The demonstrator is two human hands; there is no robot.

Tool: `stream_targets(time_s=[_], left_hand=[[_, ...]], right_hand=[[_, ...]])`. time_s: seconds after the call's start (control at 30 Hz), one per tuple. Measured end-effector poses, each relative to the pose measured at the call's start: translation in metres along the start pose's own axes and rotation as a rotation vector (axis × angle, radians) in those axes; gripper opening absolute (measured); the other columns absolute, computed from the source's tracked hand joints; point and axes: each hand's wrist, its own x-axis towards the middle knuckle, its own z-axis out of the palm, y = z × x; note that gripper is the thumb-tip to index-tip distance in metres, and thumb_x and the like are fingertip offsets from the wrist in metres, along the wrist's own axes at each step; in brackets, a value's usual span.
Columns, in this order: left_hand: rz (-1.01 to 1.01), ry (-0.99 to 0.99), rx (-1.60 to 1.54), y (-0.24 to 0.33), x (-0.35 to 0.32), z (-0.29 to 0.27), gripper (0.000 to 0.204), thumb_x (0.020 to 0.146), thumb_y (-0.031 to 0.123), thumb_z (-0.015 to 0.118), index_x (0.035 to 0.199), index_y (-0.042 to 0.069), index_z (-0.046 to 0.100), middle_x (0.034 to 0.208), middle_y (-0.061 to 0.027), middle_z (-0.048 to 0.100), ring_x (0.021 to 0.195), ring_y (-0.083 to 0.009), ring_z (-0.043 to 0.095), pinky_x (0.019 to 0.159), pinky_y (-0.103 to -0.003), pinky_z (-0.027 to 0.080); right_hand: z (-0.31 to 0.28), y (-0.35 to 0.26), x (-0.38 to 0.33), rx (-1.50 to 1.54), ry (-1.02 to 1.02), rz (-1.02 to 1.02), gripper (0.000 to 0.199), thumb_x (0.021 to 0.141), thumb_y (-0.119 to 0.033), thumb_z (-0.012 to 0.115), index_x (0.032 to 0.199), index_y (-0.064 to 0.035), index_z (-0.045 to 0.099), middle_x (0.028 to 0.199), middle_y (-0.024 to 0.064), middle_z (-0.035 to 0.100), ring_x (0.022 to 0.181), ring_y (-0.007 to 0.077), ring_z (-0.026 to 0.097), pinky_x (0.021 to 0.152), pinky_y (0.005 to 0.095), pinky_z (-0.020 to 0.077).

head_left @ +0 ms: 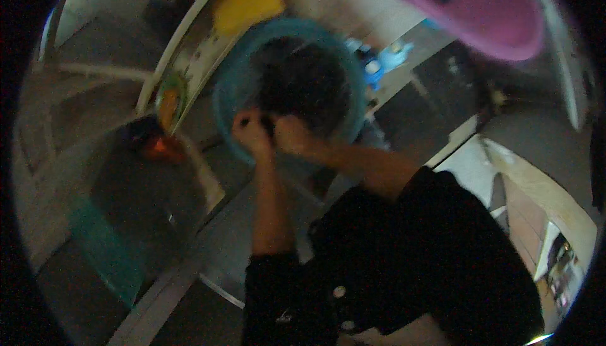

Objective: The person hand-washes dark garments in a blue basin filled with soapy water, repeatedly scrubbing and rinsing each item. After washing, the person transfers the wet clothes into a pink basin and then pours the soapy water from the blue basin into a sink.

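Your left hand (252,133) and right hand (293,136) sit side by side at the near side of the basin (222,103), fingers curled; blur hides whether they grip anything. The dark heap (303,78) (cloth, by its look) lies inside the basin, mostly beyond your knuckles. You'd likely do best taking small folds, low over the basin.

Basin (224,87): teal
Basin's contents (306,78): blackish
Large tub (505,24): pink
Flat item beyond basin (249,5): yellow
Sleeves (271,276): black
Shirt buttons (339,292): pale
Small container (372,70): blue and white
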Motion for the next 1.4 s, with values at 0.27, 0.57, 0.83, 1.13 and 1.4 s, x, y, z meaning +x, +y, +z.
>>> stream_targets(time_s=[0.27,0.57,0.83,1.13,1.4], left_hand=[[0.353,-0.485,-0.563,0.165,-0.02,0.054,0.03,0.088,0.022,0.045,0.108,0.001,0.048,0.105,-0.0084,0.053,0.096,-0.0168,0.049,0.087,-0.028,0.036],[0.062,-0.363,0.045,-0.023,-0.007,0.043,0.035,0.071,0.02,0.066,0.099,0.001,0.056,0.1,-0.0131,0.057,0.088,-0.0299,0.055,0.079,-0.037,0.043],[0.139,-0.302,0.574,-0.139,0.003,0.011,0.046,0.075,0.035,0.062,0.107,0.003,0.053,0.103,-0.0163,0.057,0.095,-0.0327,0.053,0.08,-0.04,0.044],[-0.344,0.045,-0.05,-0.05,0.014,-0.03,0.037,0.085,0.029,0.05,0.11,0.001,0.051,0.109,-0.0098,0.055,0.099,-0.0262,0.052,0.088,-0.036,0.038],[-0.691,-0.191,-0.863,0.009,0.05,-0.078,0.049,0.081,0.041,0.054,0.114,0.005,0.049,0.112,-0.0089,0.053,0.102,-0.0262,0.049,0.09,-0.038,0.037]], right_hand=[[-0.17,-0.049,-0.063,0.295,0.344,0.156,0.052,0.065,-0.03,0.068,0.104,0.0008,0.053,0.092,0.0134,0.058,0.086,0.027,0.056,0.08,0.0379,0.0444],[-0.342,-0.111,-0.064,1.674,0.236,-0.122,0.072,0.073,-0.016,0.062,0.129,0.0044,0.022,0.135,0.022,0.023,0.117,0.0356,0.037,0.098,0.0435,0.0345],[-0.188,-0.016,-0.013,0.346,-0.201,0.018,0.057,0.079,-0.029,0.058,0.126,-0.0044,0.036,0.123,0.0126,0.044,0.11,0.0245,0.047,0.091,0.0429,0.0384],[-0.065,0.162,0.037,-0.344,0.165,-0.12,0.06,0.07,-0.032,0.065,0.119,-0.0029,0.045,0.108,0.0136,0.054,0.099,0.0255,0.05,0.087,0.0336,0.0384],[-0.114,0.03,0.03,0.387,0.067,0.296,0.051,0.074,-0.036,0.06,0.114,-0.0053,0.049,0.101,0.0065,0.054,0.091,0.0188,0.049,0.078,0.0294,0.0395]])
